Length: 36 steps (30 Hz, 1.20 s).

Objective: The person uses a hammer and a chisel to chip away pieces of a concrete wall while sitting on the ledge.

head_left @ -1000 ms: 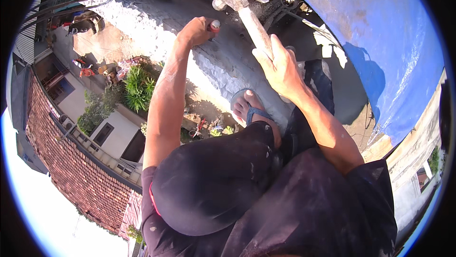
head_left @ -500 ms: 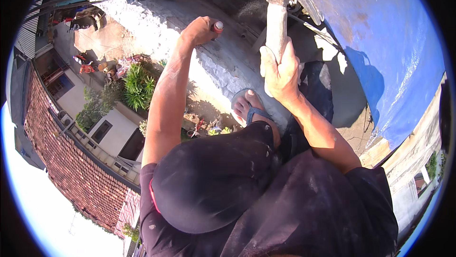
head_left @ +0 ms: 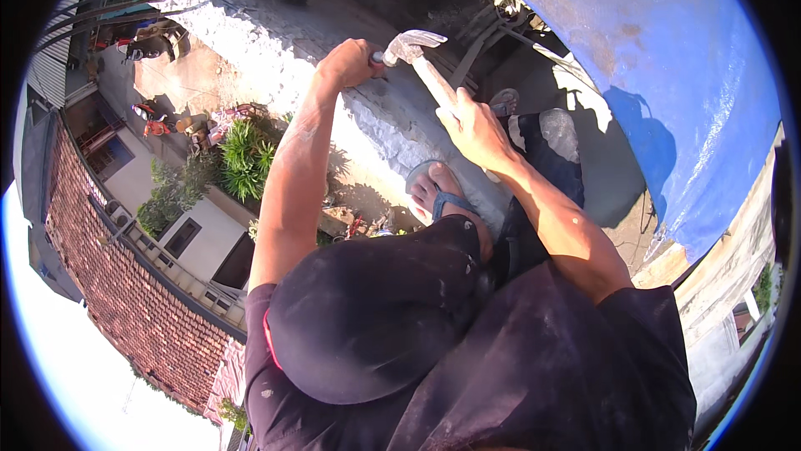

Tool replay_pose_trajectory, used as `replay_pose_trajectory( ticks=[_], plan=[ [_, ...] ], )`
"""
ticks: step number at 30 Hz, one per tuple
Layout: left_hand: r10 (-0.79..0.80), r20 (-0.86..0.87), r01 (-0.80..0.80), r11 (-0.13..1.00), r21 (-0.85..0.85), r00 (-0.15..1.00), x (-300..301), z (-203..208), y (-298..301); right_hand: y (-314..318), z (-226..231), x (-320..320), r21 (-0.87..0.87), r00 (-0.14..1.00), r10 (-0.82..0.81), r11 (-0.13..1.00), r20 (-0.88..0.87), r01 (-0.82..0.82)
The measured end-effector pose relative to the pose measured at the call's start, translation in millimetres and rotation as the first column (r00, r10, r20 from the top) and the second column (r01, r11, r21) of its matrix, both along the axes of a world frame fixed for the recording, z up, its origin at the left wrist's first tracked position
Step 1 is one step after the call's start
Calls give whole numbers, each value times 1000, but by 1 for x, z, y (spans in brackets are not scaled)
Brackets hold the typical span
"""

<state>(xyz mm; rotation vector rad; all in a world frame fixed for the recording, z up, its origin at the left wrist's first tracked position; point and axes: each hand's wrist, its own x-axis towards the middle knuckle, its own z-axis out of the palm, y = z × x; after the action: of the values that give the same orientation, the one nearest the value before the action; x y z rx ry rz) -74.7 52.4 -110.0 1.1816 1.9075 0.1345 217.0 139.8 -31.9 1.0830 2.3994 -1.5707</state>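
Note:
My right hand (head_left: 477, 128) is wrapped round the pale handle of a worn claw hammer (head_left: 434, 81). The hammer's head meets the butt end of a chisel (head_left: 378, 59), which my left hand (head_left: 346, 65) grips in a closed fist. Only the chisel's capped end shows; its blade is hidden by the hand and cannot be seen. Both hands are over the rough, grey-white top of a wall (head_left: 392, 121), the left at its outer edge.
A sandalled foot (head_left: 446, 188) stands on the wall top. The other foot (head_left: 504, 102) is farther right. Blue sheeting (head_left: 667, 75) hangs at the right. Beyond the wall's left side, the ground drops to a yard with plants (head_left: 244, 159) and a tiled roof (head_left: 125, 284).
The hammer has swung down and left from a raised position onto the chisel's end. My right hand has dipped with it; my left hand stays nearly in place.

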Motion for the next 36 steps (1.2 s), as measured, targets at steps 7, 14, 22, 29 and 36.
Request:
replay_pose_trajectory(
  ticks=[7,14,22,29,36],
  plan=[
    [4,-37,-5,999,-39,999,-2,2,-2,5,41,8,-89,952,-217,975,-217,202],
    [330,378,-439,863,250,865,-27,14,-5,12,25,29,-161,947,-288,951,-140,265],
    [301,331,-396,876,274,895,-29,12,0,0,22,34,-245,947,-313,926,-67,289],
    [305,360,-372,919,131,882,-48,7,4,6,32,20,-274,953,-295,924,-64,267],
    [390,271,-432,895,113,880,-53,-20,-7,10,31,7,-307,957,-273,923,-95,233]
  ],
)
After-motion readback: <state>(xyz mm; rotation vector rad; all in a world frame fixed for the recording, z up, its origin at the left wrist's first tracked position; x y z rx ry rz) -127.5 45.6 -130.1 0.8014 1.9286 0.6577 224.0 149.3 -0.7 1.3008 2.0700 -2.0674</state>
